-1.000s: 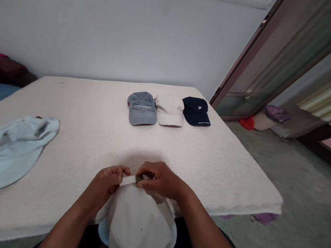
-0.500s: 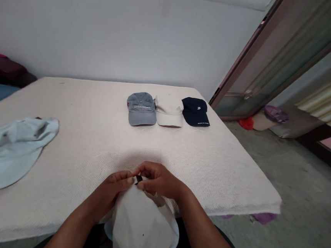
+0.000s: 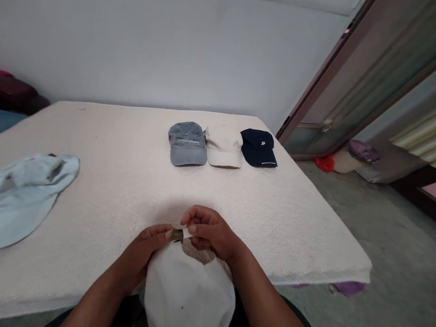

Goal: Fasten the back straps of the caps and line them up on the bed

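Note:
A white cap (image 3: 191, 293) hangs at the near edge of the covered table, its back opening facing away from me. My left hand (image 3: 148, 246) pinches the brass-coloured buckle (image 3: 177, 235) on its back strap. The fingers of my right hand (image 3: 210, 232) are closed on the white strap end (image 3: 186, 233), just right of the buckle. Farther back, a grey-blue cap (image 3: 187, 144), a cream cap (image 3: 224, 146) and a navy cap (image 3: 259, 148) sit side by side. On the left lies a pale blue cap (image 3: 22, 200).
The table cover (image 3: 117, 175) is white and textured. A white wall (image 3: 156, 41) stands behind it. Dark red and blue items (image 3: 6, 94) are at the far left. To the right are a sliding door (image 3: 347, 83), a curtain (image 3: 434, 136) and bags on the floor.
My right hand has moved slightly up and right with the strap end. The brass-coloured buckle and more of the white strap now show, and the cap's back opening looks wider.

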Action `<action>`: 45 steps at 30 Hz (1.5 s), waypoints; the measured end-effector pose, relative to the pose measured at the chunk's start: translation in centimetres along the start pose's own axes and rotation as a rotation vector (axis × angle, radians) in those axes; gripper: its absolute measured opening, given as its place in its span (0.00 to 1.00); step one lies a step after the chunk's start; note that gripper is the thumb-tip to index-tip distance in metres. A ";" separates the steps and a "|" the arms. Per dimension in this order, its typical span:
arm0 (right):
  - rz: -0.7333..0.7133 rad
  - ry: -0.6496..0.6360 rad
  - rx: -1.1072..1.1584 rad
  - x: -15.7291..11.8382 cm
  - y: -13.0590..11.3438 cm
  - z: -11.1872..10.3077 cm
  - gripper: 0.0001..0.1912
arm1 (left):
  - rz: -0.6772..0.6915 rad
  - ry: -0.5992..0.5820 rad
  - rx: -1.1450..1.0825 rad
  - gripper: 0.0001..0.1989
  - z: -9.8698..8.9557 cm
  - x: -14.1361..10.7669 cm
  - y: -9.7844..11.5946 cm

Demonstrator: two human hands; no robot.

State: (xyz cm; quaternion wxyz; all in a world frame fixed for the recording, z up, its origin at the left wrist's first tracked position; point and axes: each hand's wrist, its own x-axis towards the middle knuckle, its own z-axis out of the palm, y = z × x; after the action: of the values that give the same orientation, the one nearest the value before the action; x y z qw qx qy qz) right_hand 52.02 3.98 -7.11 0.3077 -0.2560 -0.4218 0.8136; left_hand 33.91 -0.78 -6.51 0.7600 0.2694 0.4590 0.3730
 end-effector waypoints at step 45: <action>0.004 0.002 -0.037 -0.2 0.4 -0.3 0.07 | 0.004 0.022 -0.154 0.08 0.3 0.2 -0.9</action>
State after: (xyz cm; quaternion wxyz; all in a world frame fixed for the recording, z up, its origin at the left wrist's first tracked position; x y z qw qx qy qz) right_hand 52.24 3.76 -7.58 0.3017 -0.2630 -0.4361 0.8060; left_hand 34.53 -1.15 -7.19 0.7728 0.2069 0.4365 0.4117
